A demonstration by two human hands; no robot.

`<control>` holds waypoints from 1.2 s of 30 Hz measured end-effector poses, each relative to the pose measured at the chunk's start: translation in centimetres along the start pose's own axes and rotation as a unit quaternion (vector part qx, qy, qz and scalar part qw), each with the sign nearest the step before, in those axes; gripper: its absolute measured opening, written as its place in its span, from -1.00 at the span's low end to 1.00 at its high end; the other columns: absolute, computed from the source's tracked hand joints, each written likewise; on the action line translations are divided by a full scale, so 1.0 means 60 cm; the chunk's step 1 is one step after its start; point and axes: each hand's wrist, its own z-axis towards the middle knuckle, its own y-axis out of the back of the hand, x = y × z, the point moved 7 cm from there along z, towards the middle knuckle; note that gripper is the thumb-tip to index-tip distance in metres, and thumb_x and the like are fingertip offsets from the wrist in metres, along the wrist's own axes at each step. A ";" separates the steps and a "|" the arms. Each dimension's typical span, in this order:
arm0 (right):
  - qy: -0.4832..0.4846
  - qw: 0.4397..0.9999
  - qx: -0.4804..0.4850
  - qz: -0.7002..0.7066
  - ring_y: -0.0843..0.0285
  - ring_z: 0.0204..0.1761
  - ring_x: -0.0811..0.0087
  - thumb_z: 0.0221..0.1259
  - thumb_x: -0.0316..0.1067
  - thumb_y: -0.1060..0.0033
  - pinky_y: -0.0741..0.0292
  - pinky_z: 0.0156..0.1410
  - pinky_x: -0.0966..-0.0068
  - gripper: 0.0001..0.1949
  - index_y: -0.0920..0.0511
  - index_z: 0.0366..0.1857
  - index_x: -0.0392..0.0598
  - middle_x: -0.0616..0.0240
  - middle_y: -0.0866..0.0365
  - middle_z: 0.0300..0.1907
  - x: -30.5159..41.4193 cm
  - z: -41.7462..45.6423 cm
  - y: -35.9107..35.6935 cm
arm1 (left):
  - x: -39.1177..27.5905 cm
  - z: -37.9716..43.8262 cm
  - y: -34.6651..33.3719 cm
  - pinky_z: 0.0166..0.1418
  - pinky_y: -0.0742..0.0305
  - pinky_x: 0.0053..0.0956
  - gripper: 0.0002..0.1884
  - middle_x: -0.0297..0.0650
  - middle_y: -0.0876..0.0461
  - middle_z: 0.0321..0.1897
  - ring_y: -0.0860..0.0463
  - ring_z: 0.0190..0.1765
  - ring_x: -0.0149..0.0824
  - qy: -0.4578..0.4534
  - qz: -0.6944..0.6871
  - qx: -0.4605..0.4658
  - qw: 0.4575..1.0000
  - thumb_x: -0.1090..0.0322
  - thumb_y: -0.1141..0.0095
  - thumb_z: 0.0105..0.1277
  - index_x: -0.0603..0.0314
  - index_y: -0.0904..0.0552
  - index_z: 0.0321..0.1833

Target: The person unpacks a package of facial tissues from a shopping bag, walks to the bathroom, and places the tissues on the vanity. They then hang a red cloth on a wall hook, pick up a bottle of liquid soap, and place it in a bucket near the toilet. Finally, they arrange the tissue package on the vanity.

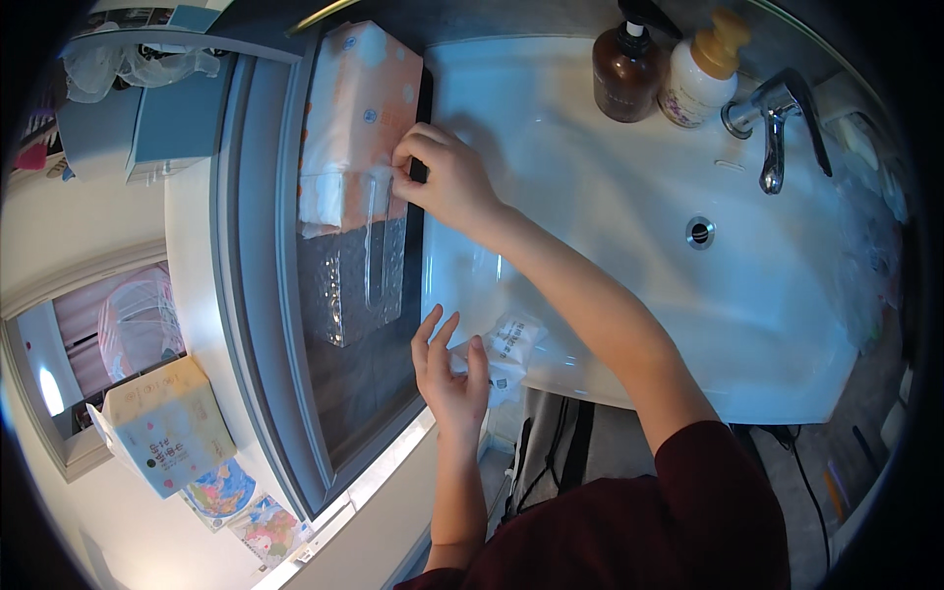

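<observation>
My right hand has its thumb and forefinger pinched together at the side edge of a pink-and-white tissue pack. That spot lies beside the rim of a clear textured plastic tissue box, so part of the pinch may be on the box. The pack's near end overlaps the box, and the box's long slot runs partly over it. My left hand is raised with fingers spread. Just behind its thumb lies a crumpled white plastic wrapper bearing print; whether they touch I cannot tell.
A white washbasin with a drain and a chrome tap fills the right. Behind it stand a brown pump bottle and a white one with a yellow pump. A yellow-and-blue box is at lower left.
</observation>
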 end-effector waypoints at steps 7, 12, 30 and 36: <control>-0.068 0.977 0.033 0.197 -0.58 -0.09 0.46 0.11 -0.52 -0.24 -0.52 0.06 0.44 -0.88 -0.50 -0.30 -0.13 0.30 -0.59 -0.21 -0.052 0.008 0.015 | 0.001 0.014 0.005 0.09 -0.52 -0.38 -0.68 0.05 -0.46 0.23 -0.56 0.20 -0.11 0.003 -0.019 -0.013 1.000 0.54 -0.19 0.24 0.36 -0.61 0.08; -0.113 0.973 -0.028 0.199 -0.58 0.04 0.42 0.38 -0.37 -0.15 -0.52 0.14 0.44 -0.80 -0.55 0.01 -0.14 0.28 -0.63 -0.03 -0.089 0.047 0.026 | 0.006 0.012 -0.002 0.08 -0.52 -0.38 -0.68 0.05 -0.46 0.24 -0.56 0.19 -0.12 0.002 -0.003 -0.001 1.000 0.54 -0.18 0.25 0.36 -0.61 0.08; -0.107 0.986 0.097 0.079 -0.55 -0.30 0.59 0.26 -0.40 -0.21 -0.48 -0.18 0.58 -0.87 -0.57 -0.21 -0.20 0.35 -0.64 -0.38 -0.134 0.184 0.021 | 0.006 0.020 -0.015 0.02 -0.55 -0.35 -0.65 0.02 -0.50 0.23 -0.62 0.06 -0.13 -0.026 0.003 0.011 1.000 0.43 -0.27 0.24 0.27 -0.62 0.10; -0.064 0.987 -0.011 0.146 -0.56 -0.33 0.51 0.15 -0.47 -0.22 -0.53 -0.17 0.52 -0.88 -0.49 -0.29 -0.19 0.32 -0.59 -0.39 -0.130 0.145 0.021 | -0.044 0.059 0.018 -0.33 -0.57 -0.47 -0.63 -0.04 -0.51 0.25 -0.61 -0.36 -0.35 -0.080 0.040 0.054 0.995 0.37 -0.32 0.23 0.22 -0.63 0.10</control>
